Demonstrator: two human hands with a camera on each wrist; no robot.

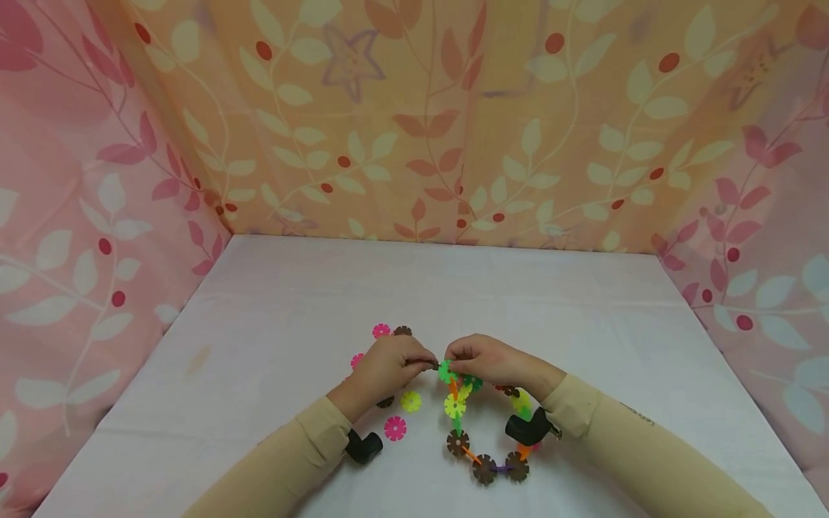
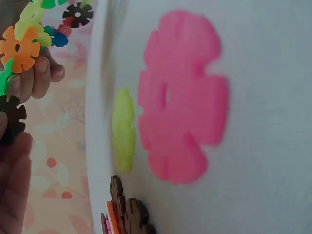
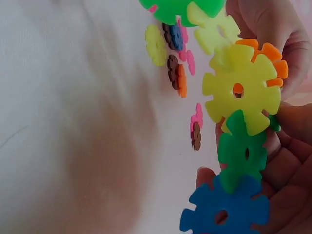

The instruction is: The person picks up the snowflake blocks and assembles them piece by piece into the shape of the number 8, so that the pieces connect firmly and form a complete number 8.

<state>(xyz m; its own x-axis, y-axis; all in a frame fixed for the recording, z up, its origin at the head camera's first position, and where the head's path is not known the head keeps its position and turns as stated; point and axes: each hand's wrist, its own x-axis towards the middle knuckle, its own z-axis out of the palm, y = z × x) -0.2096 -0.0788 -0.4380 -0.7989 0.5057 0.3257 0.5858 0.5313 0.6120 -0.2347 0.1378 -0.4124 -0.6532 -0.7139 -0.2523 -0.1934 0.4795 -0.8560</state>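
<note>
**Two hands bring a brown disc to a chain of flower-shaped pieces**

At a white table [image 1: 291, 302], a person's left hand [image 1: 395, 363] pinches a brown disc [image 2: 13, 117]; the right hand [image 1: 486, 358] grips a colourful chain [image 1: 484, 470] of slotted discs. The step in hand looks like adding the brown piece at a green disc [image 1: 446, 371]; whether their slots have locked, I cannot tell. The next move seems to call for lining slot to slot and pressing. The brown disc sits between the hands, nearly edge-on from above, its length pointing left to right. The chain keeps no single straight axis: it runs toward the person, curves rightward, then back beneath the right wrist. A pink disc [image 1: 395, 429] lies loose nearby.
</note>
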